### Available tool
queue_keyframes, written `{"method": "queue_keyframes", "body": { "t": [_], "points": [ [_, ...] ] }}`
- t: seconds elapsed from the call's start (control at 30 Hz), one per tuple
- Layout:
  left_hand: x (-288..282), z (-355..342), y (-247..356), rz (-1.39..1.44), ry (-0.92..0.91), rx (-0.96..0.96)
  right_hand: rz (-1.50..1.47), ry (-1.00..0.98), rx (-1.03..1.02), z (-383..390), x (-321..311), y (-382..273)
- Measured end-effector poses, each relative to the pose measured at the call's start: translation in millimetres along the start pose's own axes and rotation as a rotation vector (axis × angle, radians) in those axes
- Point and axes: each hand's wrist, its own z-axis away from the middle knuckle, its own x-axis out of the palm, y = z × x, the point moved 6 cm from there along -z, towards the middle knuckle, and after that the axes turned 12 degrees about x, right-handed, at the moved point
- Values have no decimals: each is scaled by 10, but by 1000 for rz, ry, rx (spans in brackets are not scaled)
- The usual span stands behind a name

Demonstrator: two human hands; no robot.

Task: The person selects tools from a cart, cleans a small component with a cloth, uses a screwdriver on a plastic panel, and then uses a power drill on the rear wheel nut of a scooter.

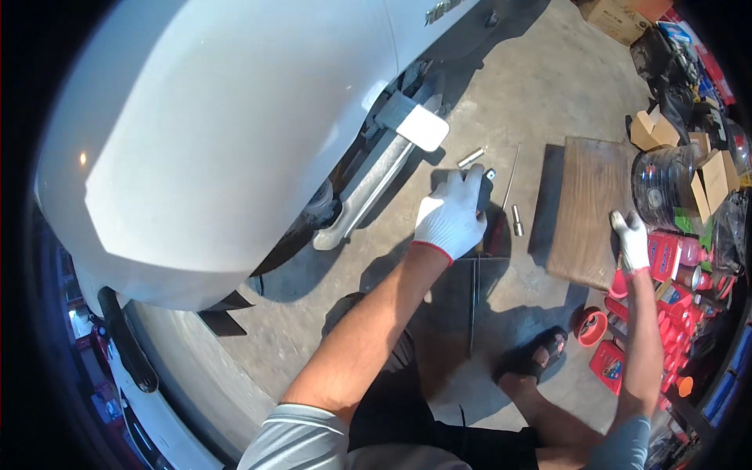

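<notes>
My left hand (452, 217), in a white knit glove with a red cuff, is closed round a dark impact wrench. The square drive end (490, 175) of this impact wrench points away from me, and the hand hides much of its body. A chrome socket (471, 157) lies just beyond the hand, and a second socket (517, 221) lies to its right. My right hand (630, 241), also gloved, grips the right edge of a brown wooden board (587, 211). The board casts a dark shadow on its left side.
A white car (211, 149) fills the left, with a metal bar (368, 192) showing beneath it. Thin rods (511, 178) lie on the concrete floor (540, 86). Red bottles (674, 313), open cardboard boxes (654, 129) and a red cup (590, 326) crowd the right.
</notes>
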Motion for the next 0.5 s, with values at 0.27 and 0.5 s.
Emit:
{"method": "queue_keyframes", "body": {
  "t": [0.27, 0.5],
  "points": [
    [30, 58, -101, 0, 29, -22, 1027, -775, -267, 1584, 235, -1148],
    [135, 24, -37, -9, 14, 1, 1729, -1401, -588, 2857, 1818, 623]
  ]
}}
